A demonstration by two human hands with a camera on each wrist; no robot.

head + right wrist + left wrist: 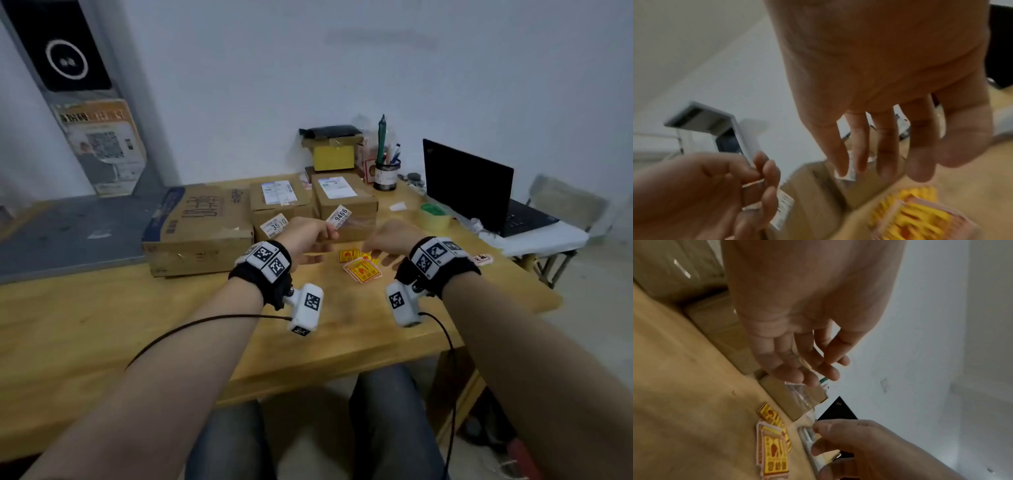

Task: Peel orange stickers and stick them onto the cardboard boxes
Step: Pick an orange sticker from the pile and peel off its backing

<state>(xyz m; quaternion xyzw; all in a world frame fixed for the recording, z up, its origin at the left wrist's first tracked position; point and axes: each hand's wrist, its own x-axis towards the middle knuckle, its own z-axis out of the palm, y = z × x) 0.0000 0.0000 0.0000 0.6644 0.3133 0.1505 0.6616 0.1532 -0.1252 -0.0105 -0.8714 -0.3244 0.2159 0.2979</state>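
A loose pile of orange stickers point(363, 270) point(774, 451) point(920, 216) lies on the wooden table point(102, 325), in front of three cardboard boxes: a large one point(198, 233), a middle one point(277, 205) and a right one point(349, 205). The two smaller boxes carry white number labels on their fronts. My left hand point(315, 240) point(813, 366) hovers before the right box and pinches a thin pale sheet point(753, 182), seen edge-on. My right hand point(380, 246) point(879, 162) hangs just above the pile, its fingers straight and holding nothing.
An open black laptop point(469, 192) stands at the right. A tape roll point(434, 216) and a pen cup point(386, 174) lie behind the stickers. A yellow box point(334, 154) sits against the wall. One pink sticker point(483, 258) lies near the right table edge.
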